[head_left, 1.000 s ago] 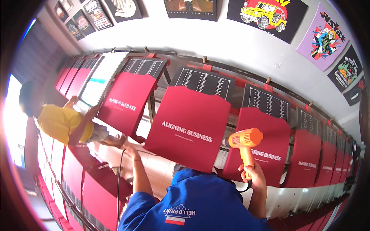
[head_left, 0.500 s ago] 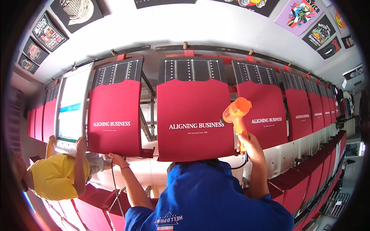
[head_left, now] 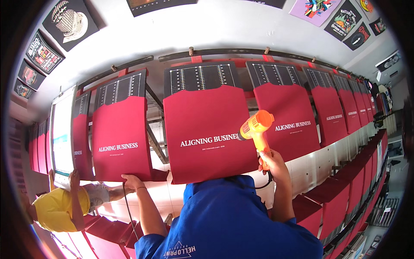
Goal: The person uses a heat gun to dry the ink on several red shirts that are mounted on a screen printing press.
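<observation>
— What is the orange heat gun (head_left: 255, 125) made of?
— Smooth, slightly glossy plastic.
— And the red shirt (head_left: 207, 134) it faces?
— Matt woven cloth with flat white print, stretched over a dark, smooth board (head_left: 199, 77).
— The rail (head_left: 241, 52) along the boards' top edges?
— Dull metal, with wooden-looking pegs.
— The blue sleeves?
— Soft matt cloth.

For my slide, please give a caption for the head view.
Right hand aims an orange heat gun at a printed red shirt; left hand grips the neighbouring shirt's hem.
</observation>
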Action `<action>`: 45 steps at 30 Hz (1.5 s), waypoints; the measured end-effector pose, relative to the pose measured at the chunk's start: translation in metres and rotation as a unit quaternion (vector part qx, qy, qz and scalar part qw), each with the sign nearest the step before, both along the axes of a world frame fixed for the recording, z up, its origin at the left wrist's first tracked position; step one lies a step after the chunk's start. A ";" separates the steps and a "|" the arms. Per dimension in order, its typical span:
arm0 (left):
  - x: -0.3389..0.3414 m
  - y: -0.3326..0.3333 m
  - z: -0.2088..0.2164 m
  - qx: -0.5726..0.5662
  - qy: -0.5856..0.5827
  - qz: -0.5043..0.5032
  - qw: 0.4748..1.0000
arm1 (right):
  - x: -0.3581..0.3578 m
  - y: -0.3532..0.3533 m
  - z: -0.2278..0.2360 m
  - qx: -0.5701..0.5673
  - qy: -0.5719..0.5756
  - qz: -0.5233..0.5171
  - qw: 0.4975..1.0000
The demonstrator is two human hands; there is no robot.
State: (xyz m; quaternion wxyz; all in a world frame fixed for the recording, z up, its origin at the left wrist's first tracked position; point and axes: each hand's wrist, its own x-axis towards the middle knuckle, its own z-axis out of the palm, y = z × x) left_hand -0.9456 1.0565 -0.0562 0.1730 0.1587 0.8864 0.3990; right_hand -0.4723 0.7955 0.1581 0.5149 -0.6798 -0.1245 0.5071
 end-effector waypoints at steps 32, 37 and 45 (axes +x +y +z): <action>-0.035 0.006 -0.047 0.015 0.158 -0.038 0.987 | -0.002 0.006 -0.001 0.000 -0.014 0.056 0.998; -0.022 0.004 -0.032 -0.036 0.176 -0.034 0.983 | -0.005 0.010 -0.005 0.000 -0.026 0.080 0.996; -0.010 0.000 -0.015 -0.053 0.163 -0.042 0.984 | -0.012 0.017 -0.003 0.003 -0.010 0.091 0.996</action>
